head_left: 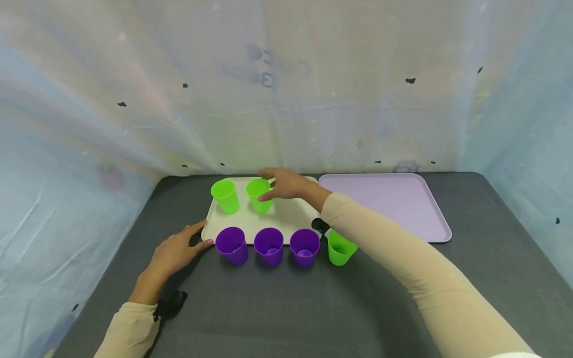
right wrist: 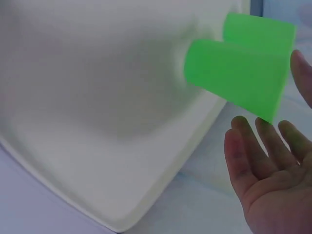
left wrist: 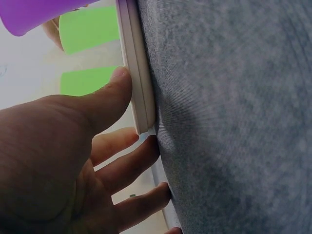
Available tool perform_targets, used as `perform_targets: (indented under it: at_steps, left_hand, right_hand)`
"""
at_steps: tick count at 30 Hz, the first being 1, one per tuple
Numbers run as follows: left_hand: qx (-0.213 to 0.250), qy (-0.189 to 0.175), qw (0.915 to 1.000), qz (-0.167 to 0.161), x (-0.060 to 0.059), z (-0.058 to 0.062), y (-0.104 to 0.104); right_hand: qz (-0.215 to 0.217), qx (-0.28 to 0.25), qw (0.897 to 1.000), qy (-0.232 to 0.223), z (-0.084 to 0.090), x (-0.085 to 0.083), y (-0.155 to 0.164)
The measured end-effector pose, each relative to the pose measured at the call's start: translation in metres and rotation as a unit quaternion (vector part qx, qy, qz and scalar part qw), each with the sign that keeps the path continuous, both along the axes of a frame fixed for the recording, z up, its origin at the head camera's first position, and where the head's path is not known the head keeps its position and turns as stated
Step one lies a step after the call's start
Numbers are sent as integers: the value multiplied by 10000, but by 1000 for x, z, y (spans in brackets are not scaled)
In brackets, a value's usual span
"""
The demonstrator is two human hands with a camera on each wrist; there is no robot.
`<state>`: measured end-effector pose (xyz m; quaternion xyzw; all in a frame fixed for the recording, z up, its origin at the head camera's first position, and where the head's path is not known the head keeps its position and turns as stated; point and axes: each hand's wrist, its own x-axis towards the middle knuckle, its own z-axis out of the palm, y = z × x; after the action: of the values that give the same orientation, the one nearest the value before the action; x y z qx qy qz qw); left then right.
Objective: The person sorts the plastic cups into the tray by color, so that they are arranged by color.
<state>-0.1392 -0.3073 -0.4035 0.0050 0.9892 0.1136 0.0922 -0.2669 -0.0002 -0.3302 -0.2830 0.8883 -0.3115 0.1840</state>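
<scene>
Head view shows the right hand (head_left: pixel 288 183), fingers apart, near the rim of the right green cup (head_left: pixel 258 205) on the white tray (head_left: pixel 288 214). Fingers spread, the left hand (head_left: pixel 175 252) touches the tray's corner. The cup looks light and a bit bendy, so its sides seem best for a soft hold.

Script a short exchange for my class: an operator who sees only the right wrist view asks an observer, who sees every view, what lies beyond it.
Operator: I see two green cups on the cream tray. Where is the left hand?
Observer: At the tray's near left corner.
Operator: Is there another green cup?
Observer: Yes, one, at the right end of a row with three purple cups.
</scene>
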Motion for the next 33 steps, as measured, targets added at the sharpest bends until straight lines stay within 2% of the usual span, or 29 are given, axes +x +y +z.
perform_targets:
  at_steps: [5,10,14,24,28,33]
  left_hand:
    - [9,13,10000,-42,-1,-2,2]
    - [51,41,10000,-34,-2,-3,1]
    - [74,43,10000,-45,-2,-3,0]
    - [50,-17,10000,-2,1,0,-4]
    - [40,-77,10000,20,4,1,-4]
    - [55,-148,9999,38,5,0,-5]
  right_hand:
    - [47,-253,9995,-192,16,12,18]
    - [118,-560,9983,-97,34,37,45]
    - [144,-852,9962,46,39,59,71]
    - [-302,-685,9956,564,32,109,118]
    - [-590,-671,9940,632,21,128,129]
    - [-1101,-710,9895,606,0,148,143]
